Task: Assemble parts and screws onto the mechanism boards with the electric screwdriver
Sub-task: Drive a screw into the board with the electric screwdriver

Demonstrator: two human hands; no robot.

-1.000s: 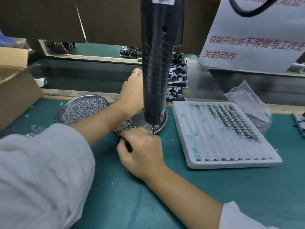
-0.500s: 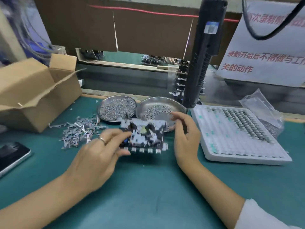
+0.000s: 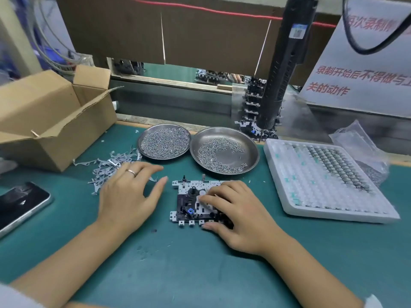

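Presently the right hand (image 3: 240,216) rests flat-fingered on the mechanism board (image 3: 191,204) while the left hand (image 3: 129,194) hovers open, so a careless nudge could skid it.

Green bench (image 3: 200,274), brown partition (image 3: 200,41)

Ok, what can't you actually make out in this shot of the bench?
Head view only:
- Mechanism board: right half hidden under the right hand.
- Electric screwdriver: top cut off by the frame edge.
- Sign: text cropped at the right edge.
- Phone: partly off the left edge.
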